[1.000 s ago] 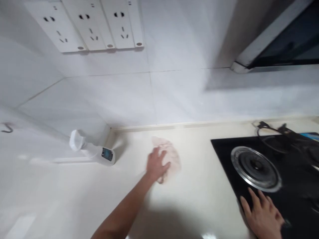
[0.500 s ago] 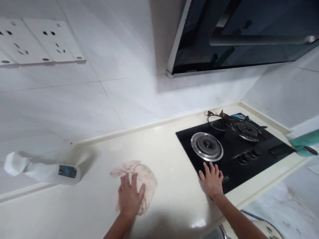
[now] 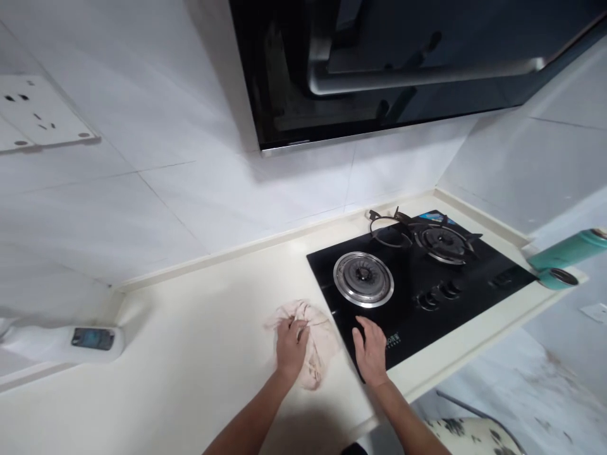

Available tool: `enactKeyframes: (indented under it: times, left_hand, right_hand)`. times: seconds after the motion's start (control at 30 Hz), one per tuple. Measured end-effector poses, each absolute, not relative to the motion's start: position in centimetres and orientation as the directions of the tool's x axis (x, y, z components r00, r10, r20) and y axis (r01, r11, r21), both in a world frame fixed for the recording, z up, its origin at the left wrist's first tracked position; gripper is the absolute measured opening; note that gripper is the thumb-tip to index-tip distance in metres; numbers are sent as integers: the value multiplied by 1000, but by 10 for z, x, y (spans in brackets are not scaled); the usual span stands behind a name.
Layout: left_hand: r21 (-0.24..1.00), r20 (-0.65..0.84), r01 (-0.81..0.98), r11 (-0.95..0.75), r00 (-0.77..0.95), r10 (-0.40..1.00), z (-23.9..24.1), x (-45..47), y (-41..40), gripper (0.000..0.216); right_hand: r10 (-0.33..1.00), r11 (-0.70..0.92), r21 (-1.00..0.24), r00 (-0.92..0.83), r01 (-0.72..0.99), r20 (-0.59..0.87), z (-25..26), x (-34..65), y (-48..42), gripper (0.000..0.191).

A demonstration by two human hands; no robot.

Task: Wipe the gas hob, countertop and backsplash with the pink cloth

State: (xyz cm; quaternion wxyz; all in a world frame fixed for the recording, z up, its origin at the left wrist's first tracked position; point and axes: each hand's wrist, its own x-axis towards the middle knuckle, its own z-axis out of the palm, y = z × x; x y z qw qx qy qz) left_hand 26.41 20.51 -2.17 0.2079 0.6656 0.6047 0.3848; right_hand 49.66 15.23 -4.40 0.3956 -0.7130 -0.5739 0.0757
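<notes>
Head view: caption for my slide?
Left hand on a pink cloth beside a black gas cooktop, right hand over the cooktop.

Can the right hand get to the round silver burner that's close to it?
Probably yes. The right hand is just in front of the silver burner, with only bare black stove top between them, and it holds nothing.

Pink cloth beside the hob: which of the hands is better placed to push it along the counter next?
Left, most likely. The left hand is on the cloth, while the right hand is at the near left corner of the hob, apart from the cloth.
</notes>
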Motion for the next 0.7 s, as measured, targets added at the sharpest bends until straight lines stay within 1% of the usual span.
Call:
enactKeyframes:
  times: [0.1, 0.17, 0.2, 0.33, 0.4, 0.43, 0.5, 0.57, 0.6, 0.63, 0.7]
  left_hand:
    - [775, 210, 618, -133, -53, 976, -16, 276, 199, 23]
    - [798, 164, 596, -86, -78, 983, -13, 283, 191, 26]
    - [809, 140, 585, -62, -90, 986, -11, 286, 186, 28]
    - [847, 72, 531, -2, -111, 991, 2, 313, 172, 32]
    - [872, 51, 490, 1, -93, 994, 16, 336, 174, 31]
    - [890, 41, 456, -10, -58, 997, 25, 349, 177, 31]
    - [928, 29, 368, -60, 89, 996, 45, 377, 185, 33]
    - [948, 33, 296, -115, 269, 963, 60, 398, 192, 41]
    - [943, 45, 298, -147, 324, 945, 64, 403, 193, 45]
    - [924, 63, 333, -187, 350, 935, 64, 401, 193, 48]
    - [829, 121, 490, -269, 314, 942, 52, 378, 190, 48]
  right_hand:
    - [957, 63, -747, 172, 661, 233, -34, 474, 133, 47]
    - [983, 71, -788, 91, 612, 159, -29, 459, 124, 49]
    - [988, 57, -812, 84, 580, 129, -28, 454, 123, 50]
    - [986, 2, -934, 153, 358, 60, -10, 466, 137, 46]
    - [976, 10, -962, 205, 273, 68, 8, 491, 150, 42]
    - [967, 19, -965, 242, 262, 84, 18, 508, 157, 41]
    - [931, 34, -954, 338, 298, 139, 34, 548, 168, 39]
    - [877, 25, -914, 430, 405, 215, 43, 591, 175, 42]
    - [854, -1, -878, 457, 480, 248, 43, 612, 177, 46]
    - [840, -51, -828, 473, 559, 268, 41, 630, 177, 49]
    - [840, -191, -695, 482, 694, 250, 28, 657, 171, 58]
